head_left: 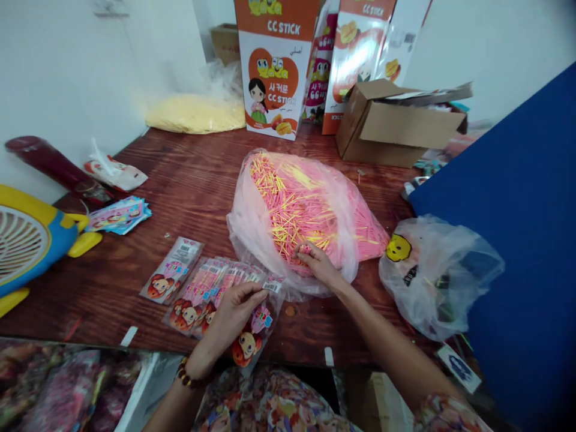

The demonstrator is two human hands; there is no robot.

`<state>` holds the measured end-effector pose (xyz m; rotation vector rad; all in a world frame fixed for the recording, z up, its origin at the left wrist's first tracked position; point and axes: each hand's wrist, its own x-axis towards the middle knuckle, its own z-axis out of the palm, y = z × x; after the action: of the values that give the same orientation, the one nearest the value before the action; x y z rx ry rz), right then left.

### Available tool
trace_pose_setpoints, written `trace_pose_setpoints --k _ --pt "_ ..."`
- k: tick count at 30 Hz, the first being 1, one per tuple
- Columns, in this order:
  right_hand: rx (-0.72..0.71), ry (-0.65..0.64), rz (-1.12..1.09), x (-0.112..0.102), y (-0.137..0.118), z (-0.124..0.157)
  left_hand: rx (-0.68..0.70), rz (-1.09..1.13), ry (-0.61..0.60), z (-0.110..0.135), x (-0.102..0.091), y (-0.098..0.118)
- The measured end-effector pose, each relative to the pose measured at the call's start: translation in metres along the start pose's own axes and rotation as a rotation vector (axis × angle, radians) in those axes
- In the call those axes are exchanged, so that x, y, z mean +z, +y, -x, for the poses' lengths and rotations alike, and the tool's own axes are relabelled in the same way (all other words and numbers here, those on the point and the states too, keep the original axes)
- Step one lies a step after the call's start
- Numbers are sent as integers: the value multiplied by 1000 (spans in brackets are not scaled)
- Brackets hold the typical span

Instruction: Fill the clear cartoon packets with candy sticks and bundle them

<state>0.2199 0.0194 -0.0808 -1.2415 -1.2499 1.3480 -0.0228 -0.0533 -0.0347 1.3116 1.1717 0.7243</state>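
Note:
A large clear plastic bag (pixel 346 222) lies on its side, its mouth facing left, full of thin pink and yellow sticks (pixel 283 210). At the bag's lower opening, my right hand (pixel 317 264) is closed with a few pink sticks pinched at its fingertips. My left hand (pixel 236 312) grips the top edge of a small clear printed packet (pixel 254 336) with a red-haired cartoon figure, held near the table's front edge. Under and beside that hand lie several similar packets (pixel 193 300), overlapping, with pink contents. One more packet (pixel 171 270) lies apart at their left.
A wooden table (pixel 198 174) carries tall printed cartons (pixel 274 78), an open cardboard box (pixel 396 123) and a bag of yellow sticks (pixel 193 114) at the back. A yellow-blue fan (pixel 27 240) stands left. A thin plastic bag (pixel 436 276) sits right, beside a blue panel (pixel 504 210).

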Motion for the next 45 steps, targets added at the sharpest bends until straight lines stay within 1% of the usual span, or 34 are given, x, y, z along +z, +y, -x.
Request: trace_pose_setpoints --k 6,9,10,12,14,16,18,19,21,23,27,32,35,38,41,45 --pt "-48 20 69 1 0 0 3 51 62 -2 3 5" --pt "-84 31 125 3 -11 4 37 64 107 -5 4 11" --pt "-104 57 109 5 -18 6 51 64 119 -6 4 13" --pt "-152 135 -6 11 -40 12 81 58 126 -8 3 17" --pt "-193 176 -223 22 -67 20 112 51 121 -10 1 19" --pt "-224 159 -395 36 -92 28 141 36 118 -11 0 21" --pt "-231 141 -452 51 -110 35 170 12 124 -12 0 22" --pt "-232 137 -459 58 -114 37 184 0 128 -12 0 23" --pt "-231 131 -464 69 -117 39 208 -12 132 -12 0 25" --pt "-218 120 -475 76 -114 40 220 -8 132 -12 0 27" --pt "-172 102 -497 81 -107 40 234 10 136 -9 -3 30" --pt "-132 111 -428 78 -104 42 233 6 152 -7 -5 32" --pt "-160 55 -347 77 -106 43 225 40 135 -9 -4 32" --pt "-178 -45 -184 76 -112 43 202 140 116 -14 -4 31" --pt "-161 -137 -34 72 -119 40 167 291 106 -21 -5 30" --pt "-216 -141 80 68 -123 33 162 393 121 -28 -6 29"
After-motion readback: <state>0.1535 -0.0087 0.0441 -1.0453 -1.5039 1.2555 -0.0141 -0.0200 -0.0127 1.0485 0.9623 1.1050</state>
